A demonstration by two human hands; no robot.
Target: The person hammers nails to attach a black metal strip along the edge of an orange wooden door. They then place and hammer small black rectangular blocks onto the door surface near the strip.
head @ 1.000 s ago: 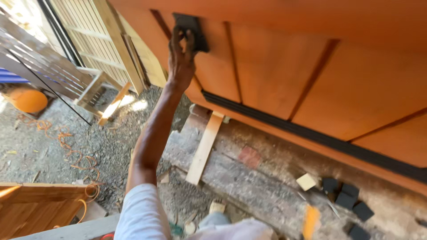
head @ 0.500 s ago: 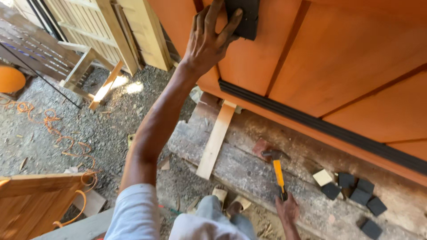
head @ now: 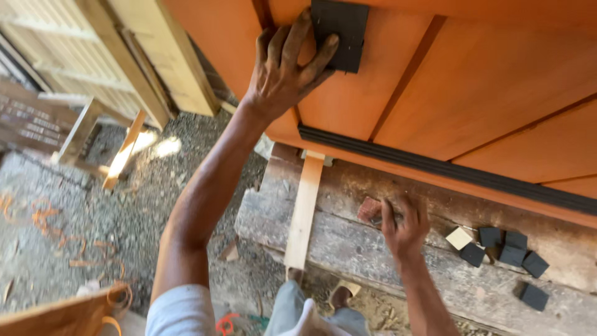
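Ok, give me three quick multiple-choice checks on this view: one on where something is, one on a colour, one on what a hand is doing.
1. Where do the small loose blocks lie?
A. on the gravel at the left
B. on the worn plank below the orange panel, right of the right hand
C. on top of the pale wood slat

2. What colour is the square block pressed to the panel?
A. black
B. white
C. red

3. What is the left hand doing?
A. hanging free
B. gripping the pale slat
C. pressing the square block flat against the panel

Answers:
1 B, they sit on the plank beyond the right hand.
2 A, it shows dark against the orange.
3 C, its fingers spread over the block's left edge.
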